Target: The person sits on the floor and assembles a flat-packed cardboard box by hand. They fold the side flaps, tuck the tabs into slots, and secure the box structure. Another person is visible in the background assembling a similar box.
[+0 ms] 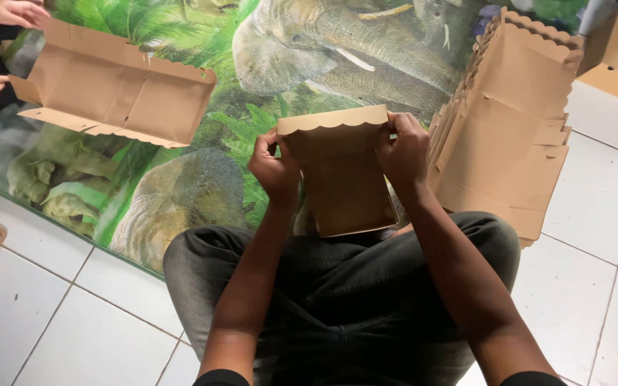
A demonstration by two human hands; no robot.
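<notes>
box blank [345, 179]: matt brown paperboard, smooth, scalloped edge. stack of blanks [509, 129]: same matt kraft card. mat [280, 57]: glossy printed plastic sheet. floor [588, 286]: smooth glazed white tiles, slight sheen. trousers [337, 286]: dark grey matt woven cloth.

Both hands [273, 168] [403, 154] raised, fingers pinched.

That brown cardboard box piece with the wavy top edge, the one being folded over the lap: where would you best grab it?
Probably by its two side edges just under the scalloped rim, coming in from left and right. The cardboard box piece stands nearly upright, and the left hand and right hand pinch it there already, keeping the flat panel unbent.
</notes>
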